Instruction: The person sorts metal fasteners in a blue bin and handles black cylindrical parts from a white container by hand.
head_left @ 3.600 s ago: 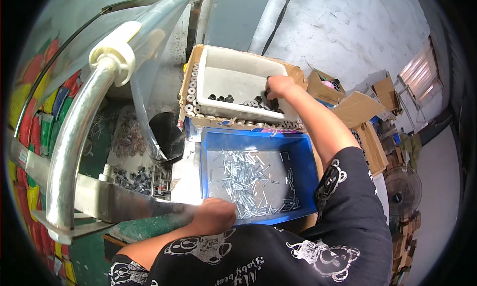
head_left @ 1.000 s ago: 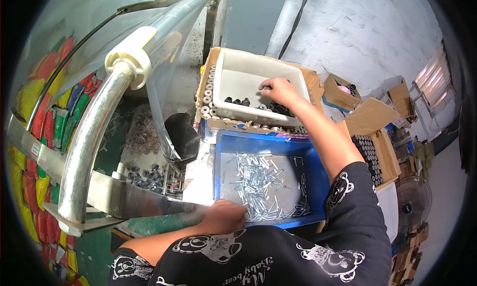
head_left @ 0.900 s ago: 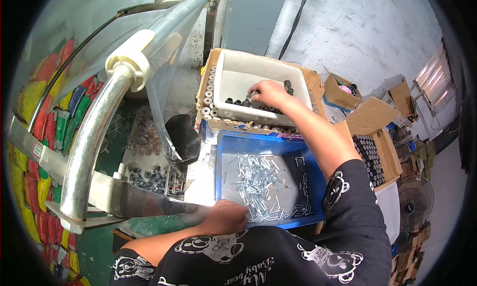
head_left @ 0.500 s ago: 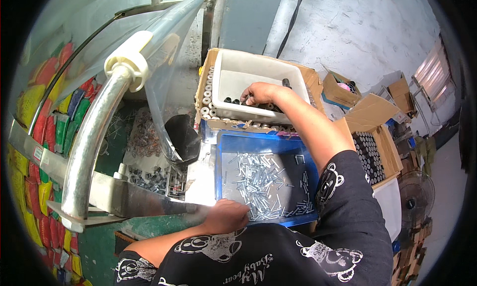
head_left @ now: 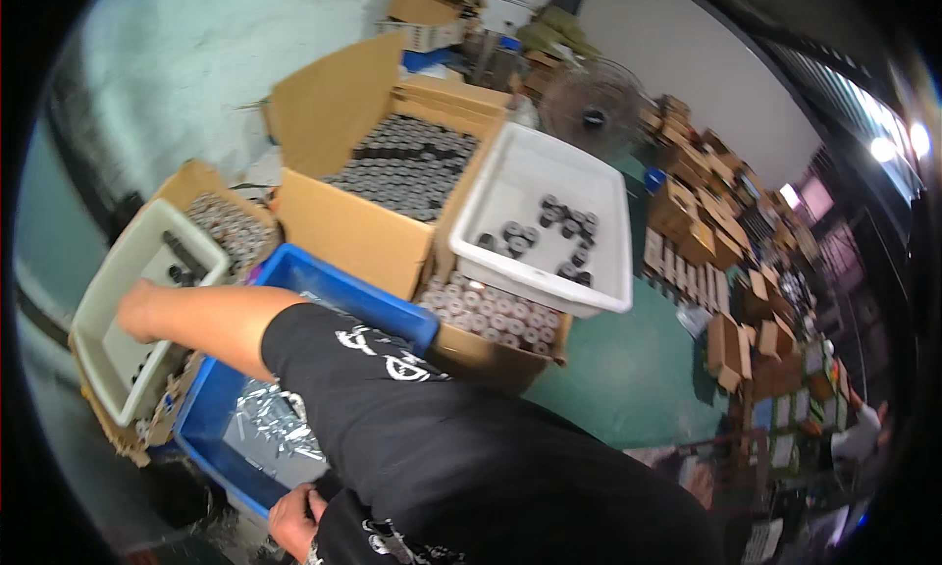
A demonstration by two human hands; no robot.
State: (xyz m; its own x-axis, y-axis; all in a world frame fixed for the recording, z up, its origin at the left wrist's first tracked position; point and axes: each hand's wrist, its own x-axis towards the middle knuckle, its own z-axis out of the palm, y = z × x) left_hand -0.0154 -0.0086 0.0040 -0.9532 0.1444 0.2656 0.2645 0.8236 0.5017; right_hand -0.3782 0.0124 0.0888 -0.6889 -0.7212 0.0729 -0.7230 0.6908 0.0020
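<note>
My right arm reaches left across the blue tray (head_left: 196, 408), and my right hand (head_left: 139, 310) is over the off-white tub (head_left: 90, 320). Blur and the angle hide its fingers. Small black cylindrical parts (head_left: 181, 274) lie in that tub, some beside my wrist. In the blue tray is a loose heap of silvery metal pins (head_left: 275, 423). My left hand (head_left: 294, 521) is by the tray's near edge, its fingers curled; what they hold, if anything, is hidden.
An open cardboard box (head_left: 358, 233) holds rows of dark cylinders. To its right, a white tub (head_left: 613, 221) with black parts sits over a carton of pale rings (head_left: 491, 313). Beyond stand a fan (head_left: 592, 118), stacked cartons (head_left: 677, 207) and, far right, a person (head_left: 863, 432).
The view has swung to the right, bringing the box, white tub, fan and stacked cartons into sight. My right hand stays at the off-white tub; my left stays by the blue tray.
</note>
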